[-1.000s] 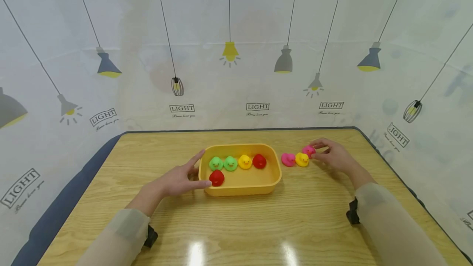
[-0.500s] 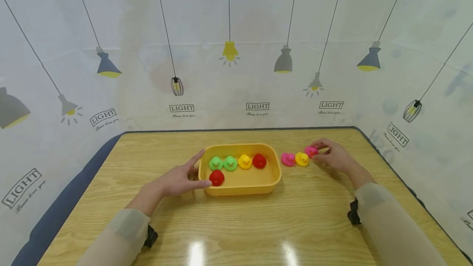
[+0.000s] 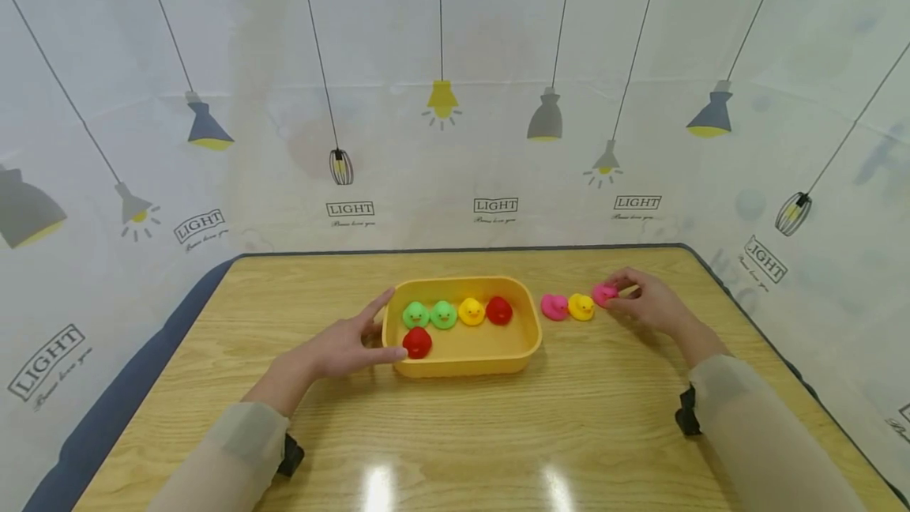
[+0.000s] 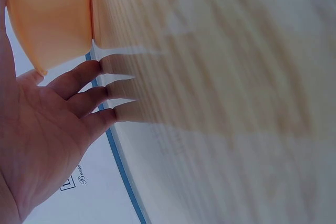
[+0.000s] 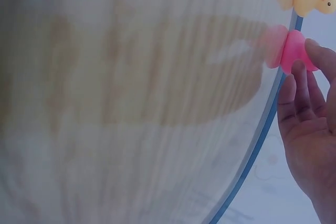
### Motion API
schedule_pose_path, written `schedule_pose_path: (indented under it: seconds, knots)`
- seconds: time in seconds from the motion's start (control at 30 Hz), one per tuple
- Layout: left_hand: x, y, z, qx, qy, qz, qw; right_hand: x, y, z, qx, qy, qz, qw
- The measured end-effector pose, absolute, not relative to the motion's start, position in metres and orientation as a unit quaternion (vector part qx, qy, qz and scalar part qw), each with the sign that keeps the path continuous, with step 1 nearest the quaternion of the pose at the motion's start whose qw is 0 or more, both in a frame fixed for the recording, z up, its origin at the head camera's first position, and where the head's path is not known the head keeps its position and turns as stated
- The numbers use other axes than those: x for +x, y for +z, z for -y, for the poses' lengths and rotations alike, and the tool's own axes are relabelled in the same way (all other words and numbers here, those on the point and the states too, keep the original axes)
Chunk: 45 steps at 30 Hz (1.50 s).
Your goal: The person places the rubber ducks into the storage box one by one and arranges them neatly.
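My right hand [image 3: 650, 303] pinches a pink rubber duck [image 3: 604, 295] between thumb and fingertips at the table's right. In the right wrist view the same duck [image 5: 295, 51] sits on the table surface, partly covered by fingers. To its left stand a yellow duck [image 3: 581, 307] and a second pink duck [image 3: 554, 306], side by side. My left hand [image 3: 348, 346] rests against the left end of a yellow tray [image 3: 462, 368], thumb at its near rim and index finger at the far corner, fingers fairly straight. Its other fingertips touch the table in the left wrist view.
Inside the tray two green ducks [image 3: 444, 314], a yellow duck [image 3: 471, 312] and a red duck [image 3: 499, 310] form a row. Another red duck [image 3: 417, 342] lies at the near left. The wooden table [image 3: 455, 433] meets a lamp-printed cloth [image 3: 398, 125] behind.
My right hand has shifted the pink duck slightly right and toward me, opening a gap from the yellow duck. The left hand and tray have stayed still.
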<state>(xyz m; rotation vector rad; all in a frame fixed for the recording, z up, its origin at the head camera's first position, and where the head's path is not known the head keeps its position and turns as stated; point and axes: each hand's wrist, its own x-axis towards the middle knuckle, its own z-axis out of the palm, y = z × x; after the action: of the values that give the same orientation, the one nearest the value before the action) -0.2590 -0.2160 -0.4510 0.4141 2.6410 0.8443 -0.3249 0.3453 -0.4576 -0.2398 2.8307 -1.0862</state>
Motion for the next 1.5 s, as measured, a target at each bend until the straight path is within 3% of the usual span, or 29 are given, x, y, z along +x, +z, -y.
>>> schedule_pose_path:
  seconds: [0.83, 1.2, 1.5]
  knots:
    - [-0.258, -0.449, 0.216, 0.153, 0.305, -0.925, 0.169, -0.296, -0.434, -0.346, -0.128, -0.330, -0.935, -0.005]
    - [-0.259, -0.450, 0.216, 0.151, 0.305, -0.925, 0.169, -0.281, -0.413, -0.304, -0.185, -0.343, -0.920, -0.037]
    - [-0.259, -0.449, 0.216, 0.154, 0.301, -0.926, 0.168, -0.274, -0.408, -0.261, -0.218, -0.370, -0.903, -0.030]
